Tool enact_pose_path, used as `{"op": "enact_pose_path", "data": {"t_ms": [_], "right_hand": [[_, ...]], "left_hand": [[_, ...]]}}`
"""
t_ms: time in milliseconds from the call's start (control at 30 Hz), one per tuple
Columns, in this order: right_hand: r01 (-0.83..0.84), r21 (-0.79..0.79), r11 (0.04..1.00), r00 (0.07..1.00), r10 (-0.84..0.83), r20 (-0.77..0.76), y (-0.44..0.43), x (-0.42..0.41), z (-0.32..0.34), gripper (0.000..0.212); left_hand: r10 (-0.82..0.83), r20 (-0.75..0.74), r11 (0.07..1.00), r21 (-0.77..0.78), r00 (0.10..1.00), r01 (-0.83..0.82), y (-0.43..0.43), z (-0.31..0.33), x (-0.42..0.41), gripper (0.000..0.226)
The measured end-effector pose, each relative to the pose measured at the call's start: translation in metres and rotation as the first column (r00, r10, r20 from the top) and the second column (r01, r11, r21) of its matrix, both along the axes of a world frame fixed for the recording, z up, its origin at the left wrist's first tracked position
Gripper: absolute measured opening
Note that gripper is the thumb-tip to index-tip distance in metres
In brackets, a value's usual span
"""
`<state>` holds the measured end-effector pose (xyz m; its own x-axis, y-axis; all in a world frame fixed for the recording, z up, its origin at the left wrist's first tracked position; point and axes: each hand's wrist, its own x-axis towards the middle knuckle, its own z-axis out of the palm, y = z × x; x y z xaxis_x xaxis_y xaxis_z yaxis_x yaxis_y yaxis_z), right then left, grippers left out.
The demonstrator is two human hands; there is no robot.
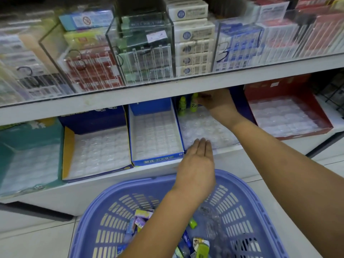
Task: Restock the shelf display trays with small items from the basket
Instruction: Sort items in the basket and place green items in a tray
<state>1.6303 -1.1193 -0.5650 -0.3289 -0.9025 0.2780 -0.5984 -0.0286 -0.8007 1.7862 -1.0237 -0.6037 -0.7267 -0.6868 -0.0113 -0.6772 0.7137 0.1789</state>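
A purple plastic basket (pixel 247 205) sits low in front of the shelf, with several small packets and a yellow-green item (pixel 193 224) inside. On the lower shelf a dark blue display tray with a clear blister insert (pixel 202 127) has two yellow-green bottles, one at the back left (pixel 182 107) and another beside it (pixel 194 104). My right hand (pixel 216 101) reaches deep into that tray, its fingers at the second bottle. My left hand (pixel 197 162) lies flat with straight fingers, its tips at the tray's front edge.
Beside it stand a blue tray (pixel 158 160), a yellow-edged tray (pixel 68 144), a teal tray (pixel 11 144) and a red tray (pixel 323 125), all with clear inserts. The upper shelf (pixel 167 90) overhangs, packed with boxed goods behind acrylic dividers.
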Motion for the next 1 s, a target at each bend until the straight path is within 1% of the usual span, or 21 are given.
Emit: {"op": "enact_pose_path", "data": {"t_ms": [67, 200, 267, 300, 400, 467, 500, 533, 567, 600, 633, 667, 700, 733, 767, 800, 833, 867, 933, 1000], "right_hand": [[-0.02, 0.016, 1.0, 1.0, 0.02, -0.011, -0.005, -0.003, -0.004, 0.043], [-0.069, 0.081, 0.994, 0.997, 0.072, -0.036, -0.012, 0.0, -0.007, 0.052], [-0.06, 0.097, 0.993, 0.996, 0.067, -0.067, -0.013, 0.001, -0.01, 0.05], [-0.062, 0.094, 0.994, 0.995, 0.069, -0.075, -0.013, 0.0, -0.012, 0.046], [-0.044, 0.111, 0.993, 0.997, 0.051, -0.056, -0.009, 0.0, -0.015, 0.023], [-0.028, 0.159, 0.987, 0.998, 0.037, -0.052, -0.009, 0.001, -0.01, 0.015], [-0.034, 0.22, 0.975, 0.997, 0.048, -0.061, -0.008, 0.002, -0.007, 0.005], [-0.037, 0.273, 0.961, 0.995, 0.062, -0.083, -0.005, 0.005, -0.003, 0.012], [-0.045, 0.314, 0.948, 0.99, 0.084, -0.111, 0.0, 0.007, 0.001, 0.028], [-0.053, 0.31, 0.949, 0.991, 0.089, -0.103, 0.006, 0.011, 0.006, 0.04], [-0.048, 0.283, 0.958, 0.995, 0.07, -0.066, 0.016, 0.016, 0.01, 0.046], [-0.033, 0.257, 0.966, 0.999, 0.038, -0.012, 0.028, 0.022, 0.014, 0.045], [-0.029, 0.245, 0.969, 0.998, 0.014, 0.062, 0.042, 0.028, 0.018, 0.036], [-0.067, 0.254, 0.965, 0.987, 0.027, 0.159, 0.058, 0.033, 0.02, 0.02], [-0.146, 0.283, 0.948, 0.964, 0.071, 0.258, 0.075, 0.038, 0.021, 0.008], [-0.241, 0.317, 0.917, 0.936, 0.134, 0.325, 0.093, 0.045, 0.02, 0.007], [-0.332, 0.366, 0.87, 0.908, 0.19, 0.373, 0.109, 0.052, 0.016, 0.012], [-0.404, 0.43, 0.808, 0.888, 0.234, 0.395, 0.122, 0.061, 0.009, 0.016], [-0.477, 0.598, 0.644, 0.875, 0.286, 0.39, 0.139, 0.08, -0.016, 0.02], [-0.44, 0.765, 0.47, 0.89, 0.341, 0.303, 0.149, 0.095, -0.051, 0.027]], "left_hand": [[0.002, 0.007, 1.0, -0.005, 1.0, -0.002, -0.001, -0.001, -0.002, 0.066], [0.012, 0.0, 1.0, 0.009, 1.0, -0.012, 0.002, 0.0, -0.005, 0.065], [0.011, -0.018, 1.0, 0.002, 1.0, -0.011, 0.002, -0.003, -0.005, 0.066], [0.005, -0.024, 1.0, -0.004, 1.0, -0.005, 0.001, -0.005, -0.005, 0.066], [-0.008, -0.041, 1.0, 0.002, 0.999, 0.009, -0.002, -0.006, -0.003, 0.066], [-0.016, -0.059, 1.0, 0.021, 0.998, 0.018, -0.003, -0.001, 0.0, 0.065], [-0.03, -0.091, 0.999, 0.038, 0.995, 0.034, -0.003, 0.003, 0.002, 0.064], [-0.039, -0.154, 0.997, 0.067, 0.987, 0.049, -0.001, 0.006, 0.004, 0.061], [-0.035, -0.246, 0.993, 0.101, 0.969, 0.061, 0.002, 0.008, 0.009, 0.056], [-0.021, -0.349, 0.99, 0.125, 0.937, 0.069, 0.007, 0.01, 0.015, 0.051], [-0.005, -0.445, 0.989, 0.129, 0.896, 0.069, 0.013, 0.01, 0.022, 0.046], [0.019, -0.517, 0.992, 0.118, 0.856, 0.049, 0.019, 0.005, 0.029, 0.039], [0.056, -0.557, 0.993, 0.119, 0.829, 0.013, 0.024, -0.005, 0.038, 0.034], [0.111, -0.557, 0.987, 0.156, 0.823, -0.028, 0.028, -0.016, 0.045, 0.03], [0.173, -0.511, 0.971, 0.23, 0.842, -0.06, 0.031, -0.03, 0.052, 0.027], [0.228, -0.414, 0.943, 0.32, 0.881, -0.094, 0.033, -0.046, 0.058, 0.026], [0.253, -0.28, 0.909, 0.397, 0.926, -0.128, 0.035, -0.063, 0.065, 0.025], [0.24, -0.141, 0.884, 0.44, 0.96, -0.156, 0.039, -0.081, 0.072, 0.026], [0.151, 0.075, 0.867, 0.469, 0.986, -0.168, 0.052, -0.114, 0.092, 0.027], [0.067, 0.193, 0.84, 0.519, 0.979, -0.159, 0.065, -0.141, 0.112, 0.033]]}}
